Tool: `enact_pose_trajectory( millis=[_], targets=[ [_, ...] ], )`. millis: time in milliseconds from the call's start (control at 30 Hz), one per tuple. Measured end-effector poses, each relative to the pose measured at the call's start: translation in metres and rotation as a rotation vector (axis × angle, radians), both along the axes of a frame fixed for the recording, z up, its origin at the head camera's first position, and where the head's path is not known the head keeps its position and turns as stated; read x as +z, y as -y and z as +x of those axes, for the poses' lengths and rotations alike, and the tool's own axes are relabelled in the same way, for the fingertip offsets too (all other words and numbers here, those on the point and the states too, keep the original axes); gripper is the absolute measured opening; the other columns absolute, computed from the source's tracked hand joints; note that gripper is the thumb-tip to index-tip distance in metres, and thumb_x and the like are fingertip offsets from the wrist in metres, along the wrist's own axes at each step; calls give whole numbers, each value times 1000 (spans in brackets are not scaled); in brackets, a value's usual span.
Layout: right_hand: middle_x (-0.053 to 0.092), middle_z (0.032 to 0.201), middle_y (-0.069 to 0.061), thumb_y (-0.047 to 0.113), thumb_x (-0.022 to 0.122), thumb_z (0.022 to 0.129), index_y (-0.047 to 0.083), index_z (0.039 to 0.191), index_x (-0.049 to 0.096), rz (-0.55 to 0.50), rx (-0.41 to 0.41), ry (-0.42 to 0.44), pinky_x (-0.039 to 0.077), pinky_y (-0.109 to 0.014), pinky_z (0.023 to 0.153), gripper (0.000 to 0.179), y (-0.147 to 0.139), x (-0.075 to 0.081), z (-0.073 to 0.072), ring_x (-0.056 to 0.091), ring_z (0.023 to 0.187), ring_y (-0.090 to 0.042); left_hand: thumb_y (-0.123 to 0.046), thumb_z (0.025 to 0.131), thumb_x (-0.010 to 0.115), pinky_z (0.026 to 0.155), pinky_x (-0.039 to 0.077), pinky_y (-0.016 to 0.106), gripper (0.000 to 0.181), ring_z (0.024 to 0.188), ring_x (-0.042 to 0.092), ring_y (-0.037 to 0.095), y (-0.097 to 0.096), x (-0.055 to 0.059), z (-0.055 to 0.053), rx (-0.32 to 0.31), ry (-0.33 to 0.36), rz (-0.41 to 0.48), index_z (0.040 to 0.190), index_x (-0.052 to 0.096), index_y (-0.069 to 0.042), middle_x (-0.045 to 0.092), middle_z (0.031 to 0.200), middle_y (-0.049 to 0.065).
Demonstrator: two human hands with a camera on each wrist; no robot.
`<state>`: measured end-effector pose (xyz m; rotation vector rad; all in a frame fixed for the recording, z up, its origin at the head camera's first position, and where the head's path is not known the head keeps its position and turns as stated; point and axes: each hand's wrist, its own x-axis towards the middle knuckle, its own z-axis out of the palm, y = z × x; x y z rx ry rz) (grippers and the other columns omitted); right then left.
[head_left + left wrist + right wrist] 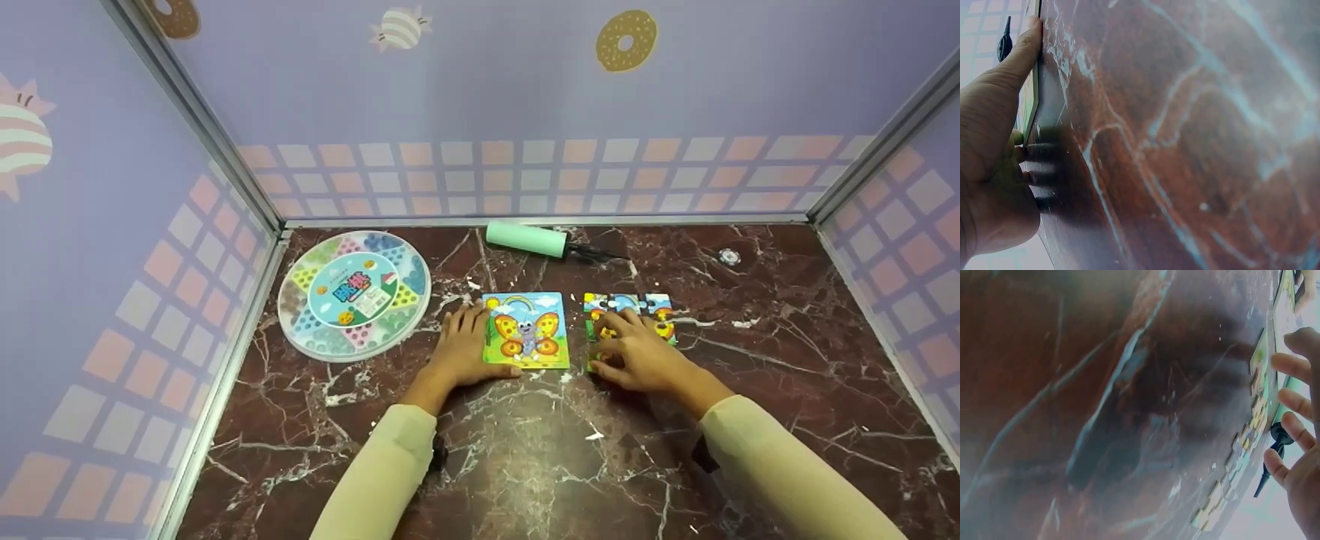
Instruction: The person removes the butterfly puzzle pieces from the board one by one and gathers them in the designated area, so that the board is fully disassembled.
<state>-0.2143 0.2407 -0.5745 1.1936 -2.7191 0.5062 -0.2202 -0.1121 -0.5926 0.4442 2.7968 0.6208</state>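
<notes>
A square butterfly picture board lies flat on the dark marbled table. At its left side my left hand rests with fingers stretched upward along the edge and the thumb along the bottom edge. In the left wrist view, that thumb lies against the board's rim. To the right of the board is a group of jigsaw pieces with matching butterfly colours. Over the pieces hovers my right hand, its fingers loosely bent and spread, partly hiding them. The right wrist view shows gaps between these fingers, with nothing gripped.
A round Chinese checkers case lies to the left. Behind the board is a mint-green cylinder with a black nozzle, close to the back wall. A small round disc sits at the far right. Patterned walls enclose three sides.
</notes>
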Motion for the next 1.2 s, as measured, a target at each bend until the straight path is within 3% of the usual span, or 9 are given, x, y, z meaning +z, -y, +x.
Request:
enact_pose_trajectory(
  millis=[233, 600, 867, 1000, 1200],
  targets=[
    [67, 134, -13, 32, 85, 97, 18, 120, 84, -11, -18, 25, 52, -64, 96, 27, 26, 0, -5, 56, 118, -34, -73, 82, 85, 141, 5, 63, 129, 173, 10, 45, -1, -3, -1, 6, 3, 0, 174, 27, -6, 17, 185, 18],
    [65, 131, -11, 26, 86, 98, 20, 124, 83, 45, -75, 65, 45, -59, 91, 27, 60, 3, -11, 54, 119, -36, -76, 85, 82, 141, 7, 63, 126, 173, 11, 43, -3, 6, 4, 13, 11, -20, 175, 26, -8, 14, 186, 16],
    [67, 141, -9, 14, 80, 99, 21, 135, 79, 87, -48, 118, 48, -79, 104, 37, 68, 7, -13, 57, 130, -35, -74, 85, 83, 141, 7, 63, 126, 173, 9, 43, -2, 6, 5, 18, 17, 0, 175, 26, -8, 13, 187, 16],
    [68, 147, -9, 13, 77, 100, 21, 134, 80, 77, 10, 117, 49, -77, 101, 34, 74, 6, -13, 57, 128, -36, -74, 85, 83, 141, 5, 63, 126, 174, 8, 43, 0, 5, 4, 12, 13, 11, 175, 26, -7, 13, 187, 17],
    [72, 135, -6, 29, 79, 103, 20, 121, 84, 58, 9, 76, 53, -70, 97, 20, 90, 2, -12, 60, 121, -32, -75, 82, 85, 141, 3, 63, 130, 174, 7, 43, 2, -6, -2, 3, 14, 19, 176, 24, -7, 10, 187, 17]
  ],
)
